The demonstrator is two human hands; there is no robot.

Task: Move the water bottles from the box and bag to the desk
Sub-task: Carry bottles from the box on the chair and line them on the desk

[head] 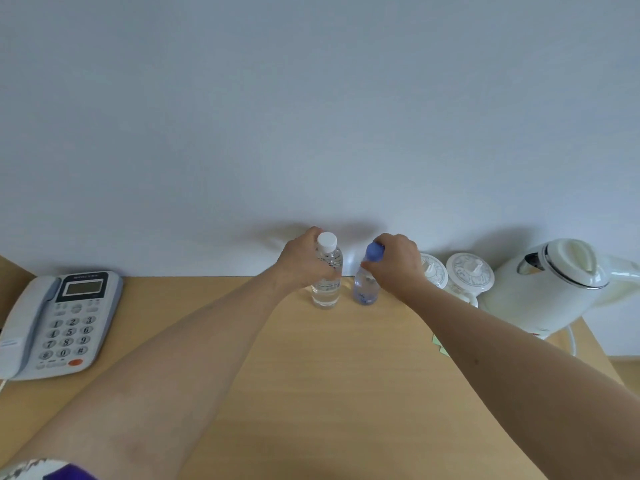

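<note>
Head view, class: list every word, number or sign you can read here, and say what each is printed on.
"1 2 3 4 5 6 7 8 9 * 0 #": keypad of the desk telephone.
Brand line above the telephone's display: too blurred to read.
Label print on the white-capped bottle, gripped by the left hand: too small to read.
Blue-capped bottle, held by the right hand: no legible text.
Kettle: none readable.

Soft, even daylight fills the view, bright without glare. Faint blurred shadows fall on the wall (311, 116) behind the hands and left of the kettle (550, 285). Wide-angle distortion bows the bench (311, 375) edge and stretches the forearms near the lower corners. Detail is slightly soft throughout.
</note>
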